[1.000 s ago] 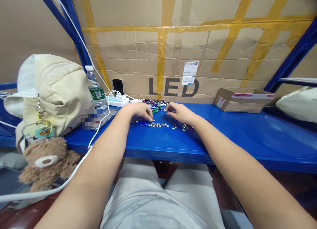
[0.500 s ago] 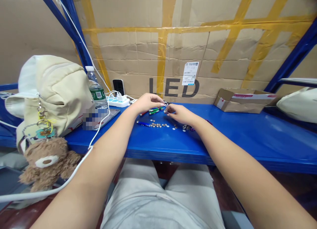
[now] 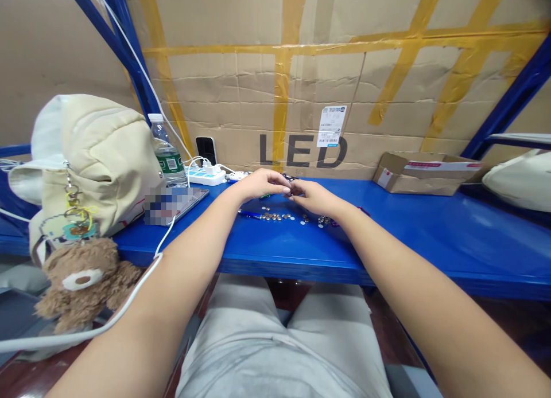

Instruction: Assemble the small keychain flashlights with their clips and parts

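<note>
Over the far middle of the blue table, my left hand (image 3: 263, 183) and my right hand (image 3: 315, 197) meet at their fingertips. Fingers and thumb are drawn together on each hand, and whatever small thing they pinch cannot be made out. Below them lie a slim blue metal tube (image 3: 249, 214), like a small penlight, and a row of small round button cells (image 3: 273, 217). Little silvery parts (image 3: 323, 220) sit beside my right wrist. A bit of a green tube (image 3: 267, 195) shows under my left hand, mostly hidden. Dark small items (image 3: 289, 178) peek out behind the fingers.
At left stand a cream backpack (image 3: 107, 151) with a teddy bear (image 3: 81, 277), a water bottle (image 3: 170, 160), a phone (image 3: 193, 199) and a white power strip (image 3: 206, 176). A white cable crosses near my left forearm. An open cardboard box (image 3: 426, 177) stands back right.
My left hand has come down and nearer to my right hand, so their fingertips now meet. It now covers most of the green and red tubes that showed before.
</note>
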Demonstrator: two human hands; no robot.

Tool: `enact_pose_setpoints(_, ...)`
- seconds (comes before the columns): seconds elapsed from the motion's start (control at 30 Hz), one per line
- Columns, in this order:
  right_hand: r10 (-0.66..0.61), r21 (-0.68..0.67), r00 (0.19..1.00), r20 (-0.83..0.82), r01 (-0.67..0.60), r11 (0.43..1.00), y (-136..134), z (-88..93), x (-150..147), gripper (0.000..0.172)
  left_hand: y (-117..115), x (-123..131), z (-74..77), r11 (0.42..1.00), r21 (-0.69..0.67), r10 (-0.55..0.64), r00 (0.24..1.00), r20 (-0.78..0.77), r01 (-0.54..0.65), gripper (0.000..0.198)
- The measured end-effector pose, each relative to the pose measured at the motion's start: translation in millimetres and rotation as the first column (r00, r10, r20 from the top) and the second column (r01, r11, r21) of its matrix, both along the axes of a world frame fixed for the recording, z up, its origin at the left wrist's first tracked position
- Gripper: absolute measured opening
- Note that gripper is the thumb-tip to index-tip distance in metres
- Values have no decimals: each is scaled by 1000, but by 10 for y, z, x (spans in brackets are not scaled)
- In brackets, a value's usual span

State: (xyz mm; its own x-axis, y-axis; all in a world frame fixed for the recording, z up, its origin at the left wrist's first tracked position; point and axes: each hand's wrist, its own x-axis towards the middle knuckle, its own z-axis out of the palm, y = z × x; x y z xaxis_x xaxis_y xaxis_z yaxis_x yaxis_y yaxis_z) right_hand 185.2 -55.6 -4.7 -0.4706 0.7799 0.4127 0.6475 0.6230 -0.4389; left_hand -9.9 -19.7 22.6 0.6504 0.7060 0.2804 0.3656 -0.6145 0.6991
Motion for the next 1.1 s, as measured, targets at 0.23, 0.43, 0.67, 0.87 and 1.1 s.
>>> enact_pose_setpoints(0.23, -90, -50, 936, -339, 78, 996, 146, 20, 94, 18, 8, 93, -48, 977, 156, 142, 989, 45, -147, 31)
enact_pose_setpoints(0.43, -237, 0, 836, -496, 272, 962, 215, 84, 224, 18, -68, 470, -166, 931, 334, -11, 924, -383, 149, 30)
enact_pose_setpoints(0.67, -229, 27, 861, -454, 270, 962, 278, 26, 234, 19, -38, 594, -236, 882, 373, -83, 873, -481, 289, 29)
enact_pose_setpoints(0.87, -231, 43, 875, -426, 275, 960, 267, 33, 230, 18, -154, 494, -148, 907, 332, -102, 899, -425, 260, 25)
enact_pose_setpoints(1.1, -253, 45, 886, -389, 292, 955, 212, 54, 195, 16, -248, 538, -125, 914, 296, -143, 902, -407, 278, 27)
